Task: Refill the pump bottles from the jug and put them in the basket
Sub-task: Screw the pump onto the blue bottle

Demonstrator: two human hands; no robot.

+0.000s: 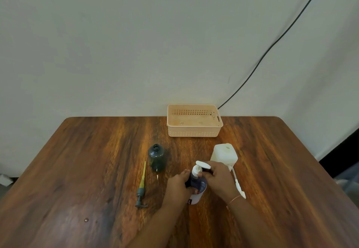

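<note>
Bottle [196, 186] stands upright near the table's [97, 160] front, gripped by my left hand [179, 184]; my right hand [216, 177] pinches its pump [200, 167], directly atop. Basket [194, 133] lies well beyond, straight ahead.

1. The left hand [177, 184] grips a dark labelled bottle [197, 186] on the wooden table [77, 170]; the right hand [218, 178] pinches its white pump [200, 167].
2. An uncapped dark green bottle [156, 157] stands upright to the left — its grey pump [141, 189] lies beside it.
3. A white jug [224, 154] stands behind the hands.
4. Another white pump [238, 184] lies by the right wrist.
5. The peach basket [194, 131] sits at the far edge.
</note>
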